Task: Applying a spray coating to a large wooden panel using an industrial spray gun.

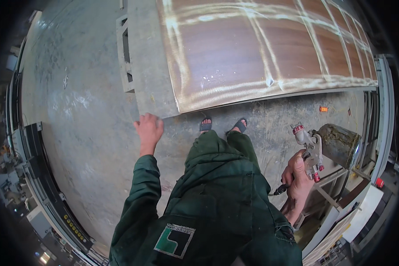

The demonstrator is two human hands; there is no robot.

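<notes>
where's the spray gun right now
In the head view the spray gun is at the lower right, gripped in the right hand, below the glossy brown panel and away from it.

We see a spray gun (314,153) at the near right, gripped in our right hand (298,179), with a grimy metal cup (339,144) tilted off to its right and red knobs on its body. Our left hand (149,129) touches the near left corner of the glossy brown wood panel (252,48).
</notes>
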